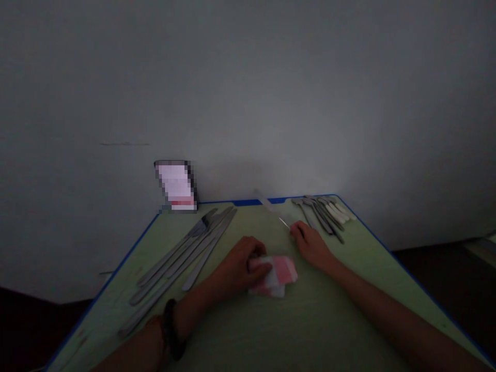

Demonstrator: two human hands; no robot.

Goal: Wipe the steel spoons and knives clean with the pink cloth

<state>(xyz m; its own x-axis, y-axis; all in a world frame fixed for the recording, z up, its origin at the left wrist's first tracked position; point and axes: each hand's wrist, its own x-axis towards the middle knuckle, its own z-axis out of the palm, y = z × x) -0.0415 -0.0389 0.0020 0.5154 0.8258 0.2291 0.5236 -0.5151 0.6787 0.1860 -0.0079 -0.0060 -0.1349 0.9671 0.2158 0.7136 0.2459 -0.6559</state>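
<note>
My left hand [248,263] is closed on a folded pink-and-white cloth [284,271], its thumb on top, low over the middle of the table. A dark beaded bracelet [173,329] circles that wrist. My right hand [310,243] is closed around a thin metal utensil [284,222] that points away to the upper left. Beyond its bright shaft a pale, blurred shape [265,200] shows near the far table edge; I cannot tell the utensil's exact kind. The cloth and the utensil are apart.
Several metal table knives [186,253] lie side by side on the left of the green table [310,330]. Toward the far right lie several spoons or forks [320,217], some with white handles [340,212]. A lit phone [177,186], pixelated, leans against the wall [271,103].
</note>
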